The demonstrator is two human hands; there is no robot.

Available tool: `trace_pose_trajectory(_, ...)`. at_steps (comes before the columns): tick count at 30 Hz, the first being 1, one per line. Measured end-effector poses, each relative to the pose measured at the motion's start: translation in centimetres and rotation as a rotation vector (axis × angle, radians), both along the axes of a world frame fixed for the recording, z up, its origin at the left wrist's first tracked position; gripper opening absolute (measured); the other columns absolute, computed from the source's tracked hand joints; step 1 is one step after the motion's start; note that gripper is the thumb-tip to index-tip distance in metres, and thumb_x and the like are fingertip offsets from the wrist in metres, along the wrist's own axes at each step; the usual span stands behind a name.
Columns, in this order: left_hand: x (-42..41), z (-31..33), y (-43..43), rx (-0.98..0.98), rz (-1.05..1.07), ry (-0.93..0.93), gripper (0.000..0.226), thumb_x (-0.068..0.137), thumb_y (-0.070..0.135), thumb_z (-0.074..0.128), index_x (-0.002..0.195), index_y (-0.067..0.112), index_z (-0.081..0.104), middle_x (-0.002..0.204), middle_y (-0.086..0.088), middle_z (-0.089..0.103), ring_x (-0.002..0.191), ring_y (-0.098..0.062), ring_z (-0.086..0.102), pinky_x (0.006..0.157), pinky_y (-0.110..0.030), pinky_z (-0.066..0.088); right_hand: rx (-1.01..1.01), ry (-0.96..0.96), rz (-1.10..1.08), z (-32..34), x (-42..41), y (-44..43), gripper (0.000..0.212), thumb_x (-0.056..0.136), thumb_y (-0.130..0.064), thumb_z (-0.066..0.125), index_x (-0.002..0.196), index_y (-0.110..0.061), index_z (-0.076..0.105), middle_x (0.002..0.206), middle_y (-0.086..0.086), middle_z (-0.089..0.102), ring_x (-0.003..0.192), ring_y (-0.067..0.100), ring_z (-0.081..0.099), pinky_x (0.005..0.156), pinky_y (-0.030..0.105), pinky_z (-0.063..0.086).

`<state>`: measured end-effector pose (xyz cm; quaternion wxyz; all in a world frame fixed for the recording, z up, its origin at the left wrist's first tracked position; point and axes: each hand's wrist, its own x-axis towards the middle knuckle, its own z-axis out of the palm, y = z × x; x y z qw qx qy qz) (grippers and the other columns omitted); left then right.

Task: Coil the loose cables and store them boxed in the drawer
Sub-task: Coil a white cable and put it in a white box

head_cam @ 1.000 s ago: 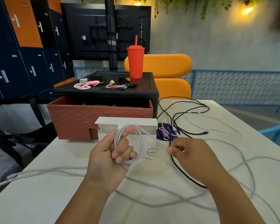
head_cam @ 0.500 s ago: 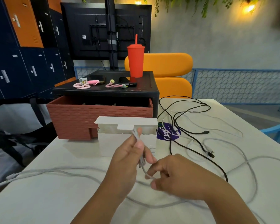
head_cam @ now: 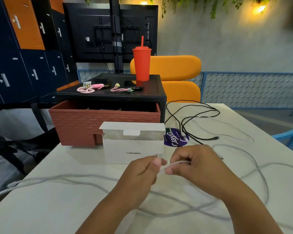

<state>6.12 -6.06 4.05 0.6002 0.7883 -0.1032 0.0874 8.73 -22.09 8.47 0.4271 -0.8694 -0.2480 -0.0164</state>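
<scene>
From the head camera I see my left hand pinching the plug end of a white cable while my right hand grips the same cable just beside it, above the bench. The open white box stands just beyond my hands, before the pulled-out brick-pattern drawer. A black cable sprawls toward the bench's far right corner.

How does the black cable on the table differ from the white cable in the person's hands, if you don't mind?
The black cable lies untouched in loose loops near the table's far side; the white cable is pinched between the left hand and right hand. The black one looks thinner. Neither is boxed yet.
</scene>
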Motion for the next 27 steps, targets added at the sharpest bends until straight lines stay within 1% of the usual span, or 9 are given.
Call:
trace_pose_trajectory(2,-0.1,0.7,0.0,-0.125,-0.067,0.08,0.049,0.089,0.057,0.04,0.062,0.026,0.067,0.044,0.013,0.035,0.044,-0.003,0.033,0.053,-0.018,0.033,0.051,-0.06,-0.033,0.0,0.0,0.1,0.018,0.067,-0.029,0.079,0.061,-0.023,0.063,0.048,-0.006,0.047,0.047,0.005,0.036,0.049,0.021,0.028)
trace_pose_trajectory(6,-0.5,1.5,0.3,-0.318,-0.228,0.179,0.039,0.079,0.049,0.052,0.059,0.019,0.066,0.041,0.01,0.025,0.041,-0.009,0.023,0.052,-0.021,0.038,0.14,-0.105,-0.025,-0.1,0.0,0.3,0.018,0.069,-0.032,0.077,0.062,-0.027,0.06,0.046,-0.008,0.038,0.046,0.006,0.033,0.045,0.017,0.026)
trace_pose_trajectory(9,-0.6,1.7,0.3,-0.488,-0.255,0.256,0.038,0.078,0.04,0.046,0.054,0.016,0.061,0.039,0.009,0.021,0.039,-0.01,0.019,0.049,-0.022,0.038,0.171,-0.09,0.022,-0.4,0.0,0.7,0.018,0.068,-0.05,0.064,0.071,-0.033,0.062,0.048,-0.008,0.039,0.046,0.005,0.035,0.046,0.015,0.027)
trace_pose_trajectory(11,-0.6,1.8,0.2,-0.577,-0.275,0.29,0.039,0.08,0.039,0.046,0.052,0.015,0.059,0.038,0.01,0.021,0.035,-0.007,0.019,0.047,-0.023,0.039,0.156,-0.098,0.087,-0.6,0.1,0.9,0.028,0.074,-0.059,0.059,0.07,-0.032,0.065,0.053,-0.006,0.044,0.05,0.004,0.039,0.05,0.015,0.029)
trace_pose_trajectory(15,-0.7,2.0,0.0,-0.74,-0.252,0.332,0.046,0.083,0.041,0.044,0.049,0.013,0.057,0.035,0.008,0.022,0.029,-0.006,0.022,0.046,-0.023,0.043,0.184,-0.081,0.19,-1.2,0.6,1.3,0.031,0.082,-0.053,0.047,0.069,-0.03,0.062,0.07,-0.01,0.057,0.068,0.001,0.051,0.064,0.011,0.036)
trace_pose_trajectory(17,-0.5,2.0,0.0,-0.768,-0.231,0.326,0.044,0.079,0.04,0.041,0.049,0.012,0.057,0.035,0.004,0.026,0.03,-0.008,0.027,0.048,-0.024,0.045,0.22,-0.052,0.177,-1.6,0.7,1.5,0.029,0.084,-0.046,0.042,0.065,-0.028,0.053,0.063,-0.017,0.054,0.061,-0.001,0.047,0.059,0.01,0.035)
trace_pose_trajectory(22,-0.2,1.6,0.5,-0.662,-0.251,0.312,0.043,0.083,0.036,0.042,0.056,0.008,0.061,0.055,-0.009,0.051,0.052,-0.019,0.05,0.068,-0.031,0.053,0.132,-0.17,0.066,-2.4,0.9,1.8,0.034,0.085,-0.05,0.031,0.061,-0.027,0.038,0.055,-0.015,0.047,0.053,0.003,0.041,0.051,0.015,0.032)
trace_pose_trajectory(24,-0.1,1.8,0.7,-0.715,-0.271,0.366,0.038,0.082,0.03,0.045,0.06,0.005,0.064,0.054,-0.01,0.053,0.05,-0.02,0.052,0.066,-0.032,0.053,0.079,-0.193,0.052,-2.6,1.0,1.8,0.034,0.084,-0.052,0.029,0.064,-0.027,0.039,0.056,-0.011,0.046,0.055,0.005,0.042,0.051,0.018,0.032)
trace_pose_trajectory(27,-0.2,2.2,1.0,-0.795,-0.273,0.431,0.03,0.079,0.025,0.047,0.061,0.006,0.063,0.04,-0.001,0.036,0.035,-0.013,0.038,0.053,-0.028,0.05,0.069,-0.206,0.071,-2.7,0.9,2.2,0.031,0.085,-0.051,0.03,0.065,-0.029,0.041,0.056,-0.009,0.045,0.057,0.006,0.042,0.052,0.021,0.031)
